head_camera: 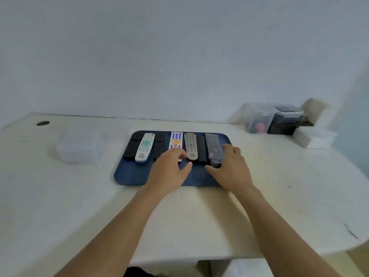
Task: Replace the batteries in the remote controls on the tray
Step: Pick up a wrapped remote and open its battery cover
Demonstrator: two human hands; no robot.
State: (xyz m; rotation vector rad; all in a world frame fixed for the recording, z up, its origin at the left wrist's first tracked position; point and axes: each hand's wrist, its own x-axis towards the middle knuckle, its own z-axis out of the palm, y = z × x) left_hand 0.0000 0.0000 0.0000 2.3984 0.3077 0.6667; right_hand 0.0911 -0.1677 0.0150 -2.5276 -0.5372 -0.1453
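Remotes are lying side by side across the far half of the blue tray (127, 174) on the tabletop (199, 212), long axes pointing away from the person: black remote (132, 146) at far left, white remote with teal buttons (145, 147) touching it, another dark one (159, 144), white remote with purple and orange buttons (175, 139), grey remote (190, 145), thin black remote (201, 148), then plastic-wrapped dark remote (214, 149) at far right. Judging by form, these are handling as light, rigid plastic bars; the wrapped one is likely slippery under its film, so pinching it across the long side edges near mid-length looks safer than grabbing an end. Battery covers are presumably on the undersides, so each needs flipping. Left hand (169, 168) is hovering over the near end of the purple-and-orange remote, fingers relaxed and spread, gripping nothing that I can see. Right hand (232, 166) is sitting at the near end of the wrapped remote, thumb on its left side and fingers on its right, bracketing it; contact looks probable but blur is blocking a firm call on a closed grip. Clear lidded boxes are sitting well apart, one on the left (77, 147), others at the far right (259, 118); contents too blurred to call.
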